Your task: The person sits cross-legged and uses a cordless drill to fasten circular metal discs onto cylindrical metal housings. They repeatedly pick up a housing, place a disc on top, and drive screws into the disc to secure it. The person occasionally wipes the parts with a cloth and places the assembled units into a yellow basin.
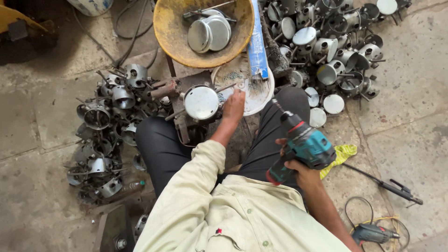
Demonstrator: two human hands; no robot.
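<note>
One view only — camera on my head, aimed steeply down over chest and lap. Close range: my pale shirt front fills bottom of frame, knees just beyond, concrete floor all round. Top of frame is farthest reach — yellow basin [170,32] cut off by upper edge. Left hand [234,105] sits near centre, right hand [303,173] lower right. No second view, so nothing shared. Framing wide enough to catch metal piles both sides.
</note>
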